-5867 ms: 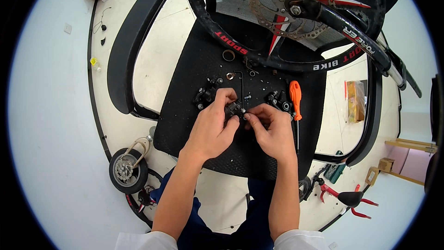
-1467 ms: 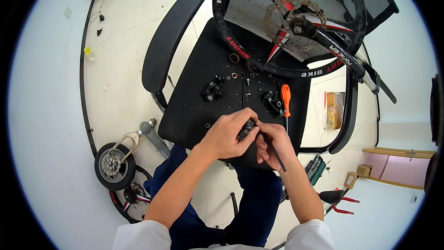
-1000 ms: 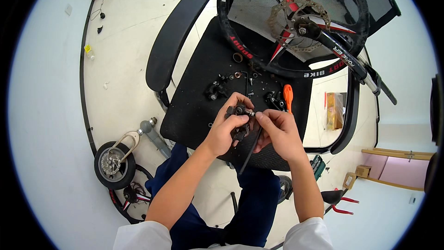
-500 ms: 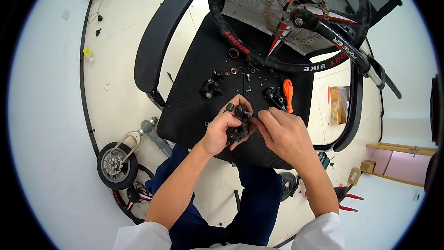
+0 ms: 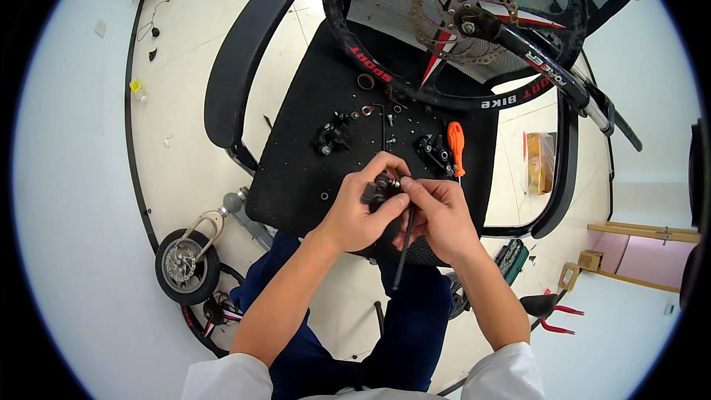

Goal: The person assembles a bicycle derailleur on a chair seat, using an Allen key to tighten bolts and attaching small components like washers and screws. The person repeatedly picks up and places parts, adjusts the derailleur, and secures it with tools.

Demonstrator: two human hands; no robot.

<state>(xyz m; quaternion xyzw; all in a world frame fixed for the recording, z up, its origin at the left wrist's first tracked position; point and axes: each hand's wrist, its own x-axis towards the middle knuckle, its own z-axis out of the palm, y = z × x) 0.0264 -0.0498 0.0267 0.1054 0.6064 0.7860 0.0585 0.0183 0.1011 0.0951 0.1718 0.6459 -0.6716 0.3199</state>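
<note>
A black disc brake caliper point(image 5: 376, 188) rests in my left hand point(image 5: 349, 211), whose fingers and thumb close round it. My right hand point(image 5: 446, 224) meets it from the right, thumb and fingers pinching a slim black rod, likely a hex key point(image 5: 404, 252), that slants down toward my lap. Its upper end is by a silver bolt on the caliper, and my fingertips partly hide where they meet. Beyond my hands, the black chair seat point(image 5: 296, 185) carries another caliper point(image 5: 333, 135) at left, one more black caliper point(image 5: 432, 152) at right, and an orange-handled screwdriver point(image 5: 456, 144).
Small bolts point(image 5: 391, 141), rings and an L-shaped hex key point(image 5: 383, 124) lie loose mid-seat. A bicycle wheel point(image 5: 335, 18) with disc rotor and fork leans over the seat's back. Armrests point(image 5: 237, 74) flank both sides. A small wheel point(image 5: 180, 267) stands on the floor at left.
My right hand has turned and lowered, so the black rod now shows pointing down toward my lap. The caliper has tilted in my left hand. The view has shifted slightly.
</note>
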